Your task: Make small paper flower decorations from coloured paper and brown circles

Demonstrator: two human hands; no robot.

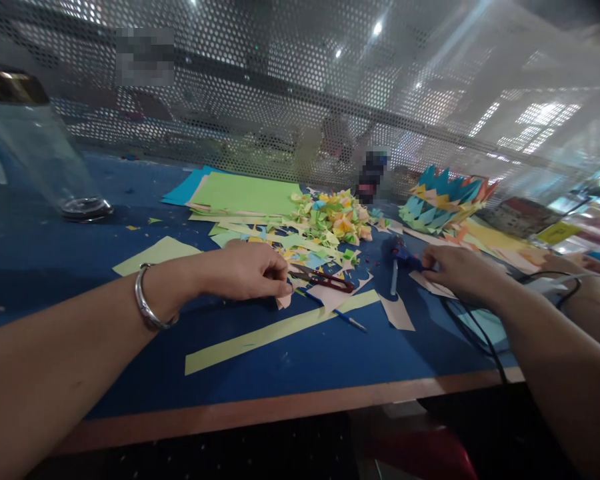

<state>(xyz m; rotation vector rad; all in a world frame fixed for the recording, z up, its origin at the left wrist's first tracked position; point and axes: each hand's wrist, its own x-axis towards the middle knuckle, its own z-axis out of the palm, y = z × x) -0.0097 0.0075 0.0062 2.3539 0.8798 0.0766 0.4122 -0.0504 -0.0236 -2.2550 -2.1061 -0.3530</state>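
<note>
Glue gun (401, 252) sat gripped in my right hand (450, 268), left hand (253, 270) pinched pink paper (283, 302); gluing stage, probably, next needed steady aim.

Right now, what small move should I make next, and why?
Probably bring the blue glue gun toward the small pink paper: your right hand grips the gun's handle, your left hand pinches the paper, and the two are apart.

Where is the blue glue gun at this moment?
In the head view, the blue glue gun is right of centre, at the fingertips of the right hand, with the small red-handled scissors to its left.
</note>
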